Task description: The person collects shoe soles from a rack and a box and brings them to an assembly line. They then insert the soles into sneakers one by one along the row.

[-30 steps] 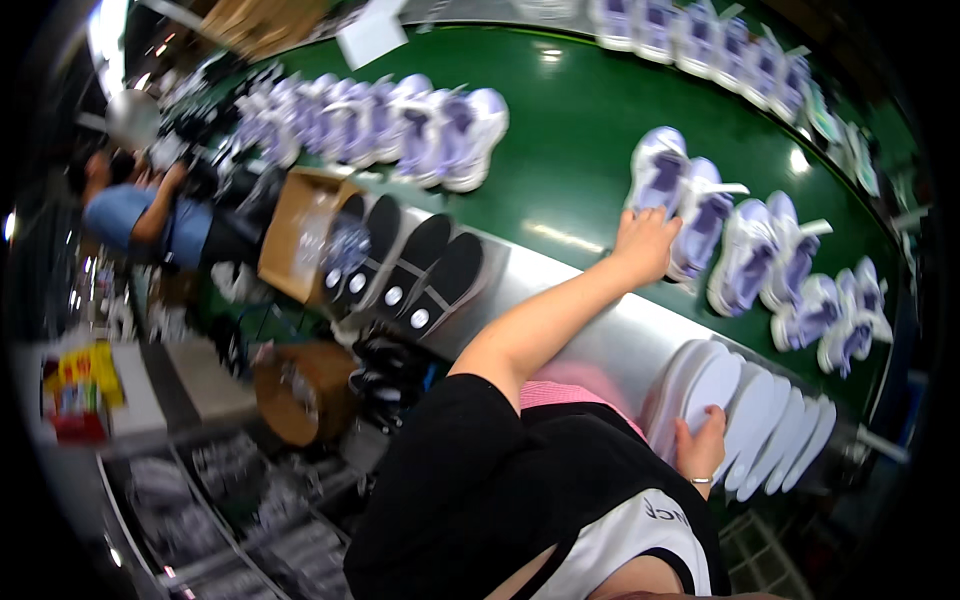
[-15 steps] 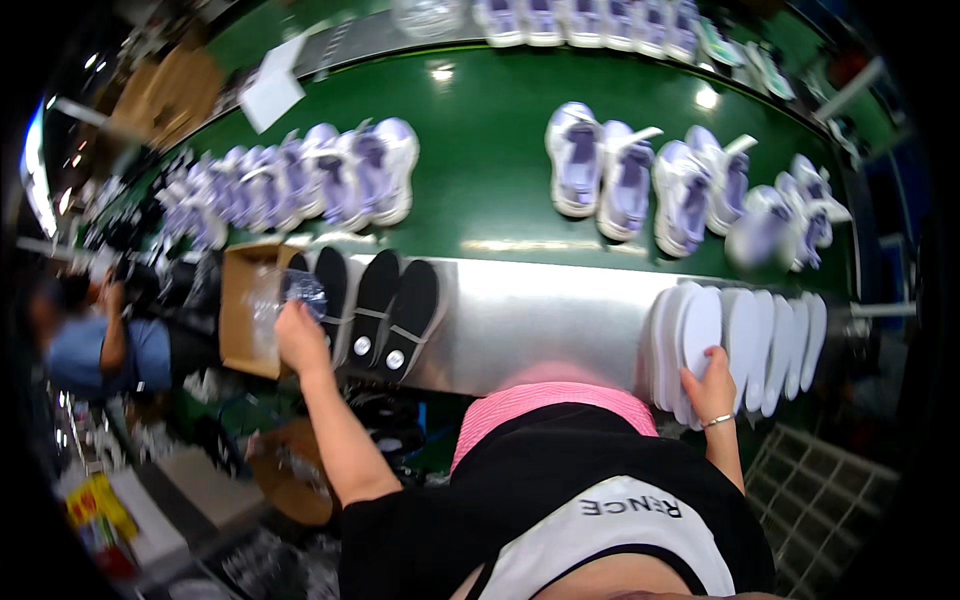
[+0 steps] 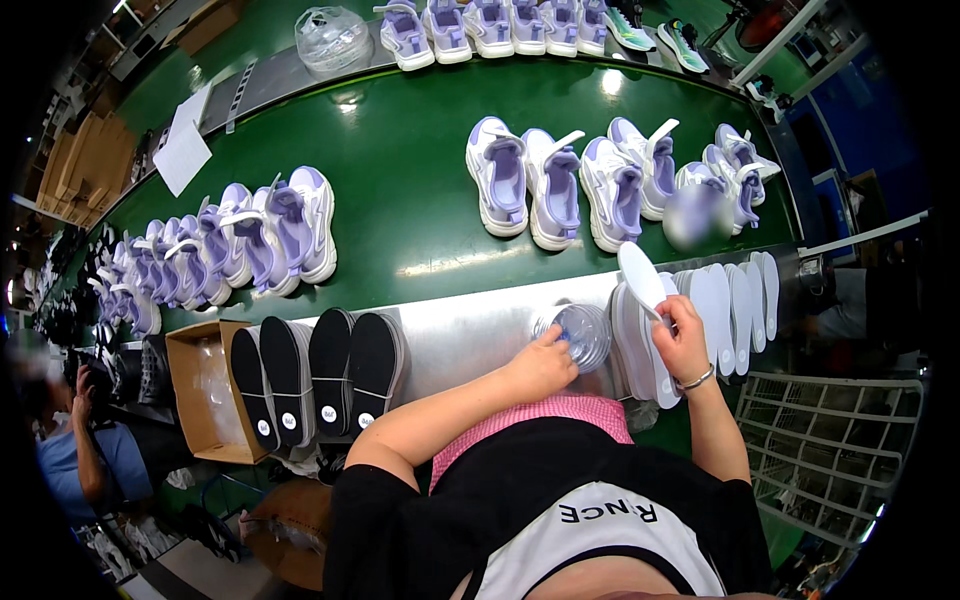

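A: What are the hands doing?
B: The right hand point(image 3: 680, 338) pinches a thin, white, sole-shaped insole point(image 3: 640, 278) near its lower end, tilted up, right of the frame's centre. The left hand point(image 3: 548, 364) has its fingertips at a clear, rounded, ringed plastic piece point(image 3: 588, 336) just beside it; whether they grip it or only touch it, I can't tell.

A: And around them?
B: Stacked white insoles point(image 3: 742, 305) run rightward along a bare silver metal ledge point(image 3: 455, 320). Left of centre, on the same ledge, lie strapped black insole bundles point(image 3: 377, 365) with round white labels, then an open brown cardboard box point(image 3: 186, 405).

A: How far along does it look?
B: One insole is up off the stacks and not inside any shoe; several stacks remain. Above, on the shiny green tabletop point(image 3: 400, 180), a loose group of white-and-lavender sneakers point(image 3: 498, 180) stands upper right of centre, openings showing. I can't tell which are fitted inside; one is smeared by a blur.

A: Others?
B: A tighter row of matching sneakers point(image 3: 305, 225) sits at left, another row point(image 3: 490, 25) along the top edge. Far left, a co-worker in a blue shirt point(image 3: 105, 460).
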The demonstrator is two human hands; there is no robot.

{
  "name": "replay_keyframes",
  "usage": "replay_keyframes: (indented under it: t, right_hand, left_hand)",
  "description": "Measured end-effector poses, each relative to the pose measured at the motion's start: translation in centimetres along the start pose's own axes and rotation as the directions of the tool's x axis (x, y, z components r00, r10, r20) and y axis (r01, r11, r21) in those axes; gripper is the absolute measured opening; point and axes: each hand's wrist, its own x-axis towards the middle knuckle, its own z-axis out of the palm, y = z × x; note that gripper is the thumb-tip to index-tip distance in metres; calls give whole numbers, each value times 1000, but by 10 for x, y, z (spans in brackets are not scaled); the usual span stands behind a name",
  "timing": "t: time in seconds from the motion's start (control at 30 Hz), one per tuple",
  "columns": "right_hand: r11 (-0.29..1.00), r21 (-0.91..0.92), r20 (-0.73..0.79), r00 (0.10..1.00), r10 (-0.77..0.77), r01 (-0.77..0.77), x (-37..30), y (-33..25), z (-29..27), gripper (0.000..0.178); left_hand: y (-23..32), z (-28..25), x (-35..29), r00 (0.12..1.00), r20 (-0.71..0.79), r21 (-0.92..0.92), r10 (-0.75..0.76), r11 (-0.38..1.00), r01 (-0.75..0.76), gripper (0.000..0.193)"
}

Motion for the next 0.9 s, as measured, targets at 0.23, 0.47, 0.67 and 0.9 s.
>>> replay_keyframes:
  t: [0.23, 0.47, 0.67, 0.9]
  right_hand:
    - [970, -124, 90, 976, -200, 211, 51, -27, 14, 15]
    - [786, -368, 361, 855, -372, 497, 129, -65, 61, 13]
    - [566, -522, 667, 719, -195, 638, 169, -78, 103, 10]
    - [627, -546, 616, 773, -148, 555, 178, -63, 183, 17]
  left_hand:
    - [-116, -29, 15, 398, -532, -604, -747, 664, 440, 43]
    - [-264, -35, 45, 438, -381, -731, -814, 556, 395, 53]
    - [-230, -34, 36, 368, -317, -580, -874, 486, 654, 18]
    - [-210, -8, 25, 159, -294, -754, -942, 331, 568, 20]
